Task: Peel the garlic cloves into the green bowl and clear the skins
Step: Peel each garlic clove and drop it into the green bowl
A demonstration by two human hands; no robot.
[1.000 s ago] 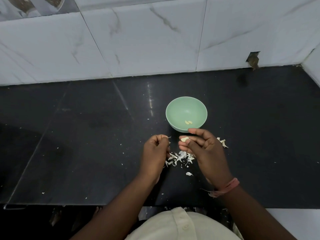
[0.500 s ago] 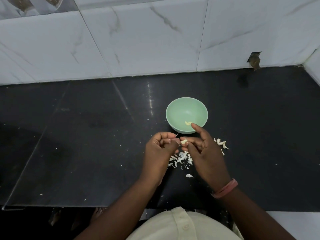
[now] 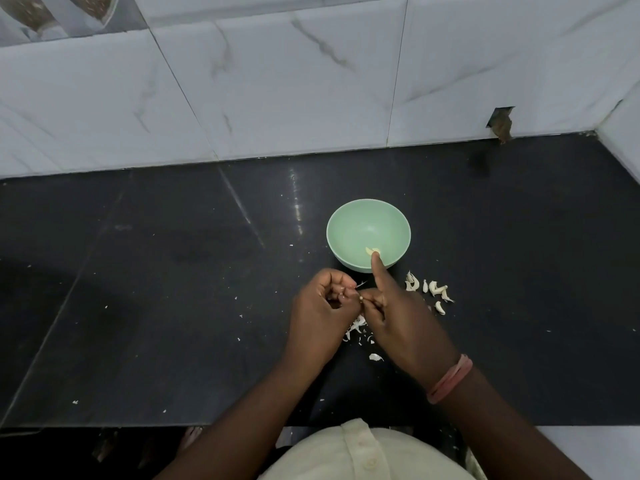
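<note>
- A garlic clove (image 3: 361, 298) sits between both hands, just in front of the green bowl (image 3: 346, 216); only a small pale tip of it shows.
- The left hand (image 3: 320, 311) has its fingers curled, pinching at the clove's end, where a thin wisp of skin sticks out.
- The right hand (image 3: 403, 323) pinches the clove from the other side, one finger pointing up over the bowl's near rim.
- Peeled cloves (image 3: 373, 251) already lie in the bowl, only a couple, it seems.
- More unpeeled cloves (image 3: 429, 289) wait on the black counter (image 3: 173, 289), just right of the hands.
- Loose skins (image 3: 358, 329) litter the counter under the hands; clearing them is not yet begun, so the task looks early.
</note>
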